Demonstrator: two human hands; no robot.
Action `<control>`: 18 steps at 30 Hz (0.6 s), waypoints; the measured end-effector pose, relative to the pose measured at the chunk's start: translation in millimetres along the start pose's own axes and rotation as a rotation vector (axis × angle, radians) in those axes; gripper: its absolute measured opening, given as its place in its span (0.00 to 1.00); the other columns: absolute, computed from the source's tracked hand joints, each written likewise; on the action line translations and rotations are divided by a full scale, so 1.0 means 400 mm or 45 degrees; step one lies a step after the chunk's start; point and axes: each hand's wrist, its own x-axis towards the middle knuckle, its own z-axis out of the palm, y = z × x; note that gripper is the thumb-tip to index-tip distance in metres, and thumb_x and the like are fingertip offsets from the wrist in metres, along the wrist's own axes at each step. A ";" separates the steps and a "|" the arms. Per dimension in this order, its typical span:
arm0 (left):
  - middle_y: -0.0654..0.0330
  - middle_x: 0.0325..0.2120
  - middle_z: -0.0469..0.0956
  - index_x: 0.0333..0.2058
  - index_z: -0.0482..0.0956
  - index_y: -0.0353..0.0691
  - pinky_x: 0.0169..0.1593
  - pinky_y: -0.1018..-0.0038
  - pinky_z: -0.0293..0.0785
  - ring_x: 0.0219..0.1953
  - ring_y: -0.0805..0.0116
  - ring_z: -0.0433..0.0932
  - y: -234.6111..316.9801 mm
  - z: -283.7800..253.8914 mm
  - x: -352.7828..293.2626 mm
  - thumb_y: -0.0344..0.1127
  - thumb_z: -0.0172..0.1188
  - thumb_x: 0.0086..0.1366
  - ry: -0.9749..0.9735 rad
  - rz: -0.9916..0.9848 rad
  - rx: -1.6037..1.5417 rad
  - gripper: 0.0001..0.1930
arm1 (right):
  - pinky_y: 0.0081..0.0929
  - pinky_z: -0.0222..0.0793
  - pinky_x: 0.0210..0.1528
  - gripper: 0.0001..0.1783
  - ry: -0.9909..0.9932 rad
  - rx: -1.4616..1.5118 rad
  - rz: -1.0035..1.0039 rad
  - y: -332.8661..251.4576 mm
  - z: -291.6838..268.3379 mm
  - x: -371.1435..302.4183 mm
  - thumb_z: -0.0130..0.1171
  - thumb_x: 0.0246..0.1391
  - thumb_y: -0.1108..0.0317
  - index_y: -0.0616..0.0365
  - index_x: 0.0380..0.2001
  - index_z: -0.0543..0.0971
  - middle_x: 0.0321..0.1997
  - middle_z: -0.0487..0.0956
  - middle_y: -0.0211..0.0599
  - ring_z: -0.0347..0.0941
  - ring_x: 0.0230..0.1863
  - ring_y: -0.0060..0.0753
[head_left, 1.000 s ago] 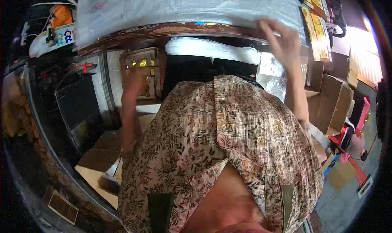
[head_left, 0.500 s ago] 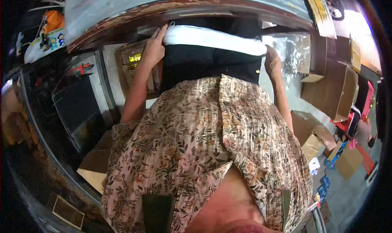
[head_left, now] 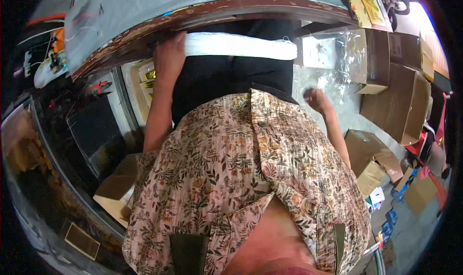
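Moved since the earlier frame: right hand (head_left: 318, 100), drawn back from the right end of the white thread hank (head_left: 241, 47), now apart from it, fingers curled; whether closed on anything, cannot tell. Worktable (head_left: 217, 4), sheet-covered, brown worn edge, beyond both hands. Cardboard box (head_left: 393, 103), open, right of the right hand. Clear plastic (head_left: 351, 50), crumpled, beyond the right hand. Hank: straight across the black-clad lap, left end at the left hand (head_left: 170, 58); whether clasped or merely touched, cannot tell. Red tool (head_left: 100, 88), left of the left hand.
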 end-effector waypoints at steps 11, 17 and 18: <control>0.49 0.29 0.81 0.33 0.83 0.39 0.39 0.55 0.76 0.36 0.48 0.81 0.128 0.119 0.073 0.38 0.54 0.65 -0.178 0.379 0.195 0.11 | 0.42 0.70 0.55 0.23 0.974 0.073 -0.535 -0.292 -0.303 0.176 0.61 0.53 0.75 0.59 0.54 0.74 0.54 0.77 0.54 0.73 0.54 0.58; 0.48 0.35 0.84 0.38 0.84 0.36 0.43 0.66 0.76 0.38 0.54 0.84 0.116 0.080 0.063 0.38 0.60 0.64 -0.208 0.136 -0.399 0.12 | 0.42 0.74 0.44 0.13 0.931 0.452 -0.335 -0.334 -0.286 0.189 0.63 0.53 0.71 0.65 0.42 0.80 0.37 0.82 0.55 0.80 0.40 0.56; 0.50 0.36 0.85 0.39 0.85 0.36 0.43 0.68 0.76 0.38 0.59 0.84 0.121 0.076 0.057 0.38 0.60 0.64 -0.210 0.082 -0.532 0.12 | 0.40 0.74 0.43 0.12 1.011 0.460 -0.320 -0.337 -0.291 0.179 0.63 0.52 0.72 0.66 0.39 0.81 0.33 0.82 0.54 0.80 0.37 0.56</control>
